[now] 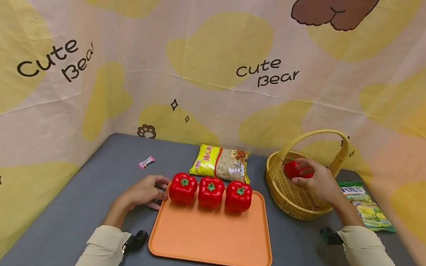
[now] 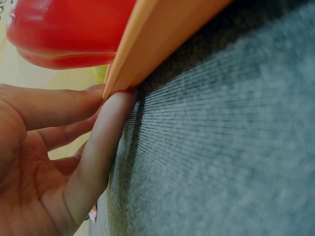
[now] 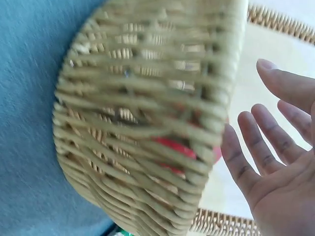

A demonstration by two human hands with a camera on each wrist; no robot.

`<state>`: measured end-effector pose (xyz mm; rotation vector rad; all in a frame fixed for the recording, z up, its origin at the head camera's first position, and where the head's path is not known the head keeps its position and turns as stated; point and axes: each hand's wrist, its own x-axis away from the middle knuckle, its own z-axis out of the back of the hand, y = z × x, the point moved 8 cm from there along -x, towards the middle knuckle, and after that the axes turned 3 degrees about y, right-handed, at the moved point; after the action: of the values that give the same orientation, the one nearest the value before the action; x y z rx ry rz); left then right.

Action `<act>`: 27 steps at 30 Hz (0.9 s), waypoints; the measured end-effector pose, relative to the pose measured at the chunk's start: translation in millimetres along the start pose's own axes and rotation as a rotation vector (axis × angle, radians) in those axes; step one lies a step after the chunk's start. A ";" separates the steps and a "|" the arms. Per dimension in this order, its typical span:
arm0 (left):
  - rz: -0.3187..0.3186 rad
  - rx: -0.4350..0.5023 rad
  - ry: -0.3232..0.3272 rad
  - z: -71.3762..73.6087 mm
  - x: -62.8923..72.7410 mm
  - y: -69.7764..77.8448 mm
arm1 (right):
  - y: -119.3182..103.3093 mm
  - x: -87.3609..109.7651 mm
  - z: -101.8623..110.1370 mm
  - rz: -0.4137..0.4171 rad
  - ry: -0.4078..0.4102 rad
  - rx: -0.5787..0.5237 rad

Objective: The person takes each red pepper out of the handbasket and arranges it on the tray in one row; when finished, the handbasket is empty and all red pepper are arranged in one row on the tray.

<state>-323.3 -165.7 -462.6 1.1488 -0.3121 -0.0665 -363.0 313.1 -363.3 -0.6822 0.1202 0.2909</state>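
Three red bell peppers, the left one [image 1: 182, 194], the middle one [image 1: 210, 198] and the right one [image 1: 238, 202], stand in a row along the far side of an orange tray [image 1: 211, 240]. My left hand [image 1: 145, 190] pinches the tray's left rim between thumb and fingers; the left wrist view shows this pinch close up. Over the wicker basket [image 1: 293, 209] at the right, my right hand [image 1: 321, 182] has its fingers spread beside another red pepper [image 1: 291, 169] inside. In the right wrist view, the basket wall mostly hides that pepper, and the fingers look relaxed around nothing.
A yellow bag of pasta [image 1: 222, 163] lies behind the tray. Right of the basket is a green FOX'S packet [image 1: 366, 206], partly behind my right arm. A small pink-wrapped candy [image 1: 146, 162] lies at the back left. The basket's tall handle [image 1: 292, 143] arches over its opening.
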 end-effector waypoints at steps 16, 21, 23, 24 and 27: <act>0.006 -0.037 0.019 0.5 1.3 -1.0 | 29.3 -24.9 -3.1 -0.067 -0.089 0.099; 0.008 -0.020 0.013 0.0 0.2 -0.4 | 34.8 -24.1 -6.7 -0.056 -0.112 0.082; 0.004 -0.017 0.007 -0.6 0.0 0.4 | 37.9 -23.5 -8.2 -0.067 -0.117 0.062; 0.003 -0.018 0.007 -0.5 -0.1 0.2 | 39.3 -23.3 -8.6 -0.073 -0.116 0.049; 0.001 -0.022 0.011 0.3 -0.1 -0.5 | 40.7 -23.8 -10.3 -0.084 -0.112 0.014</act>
<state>-323.4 -166.1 -463.0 1.1268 -0.3010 -0.0626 -398.2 331.2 -390.9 -0.6539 -0.0130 0.2464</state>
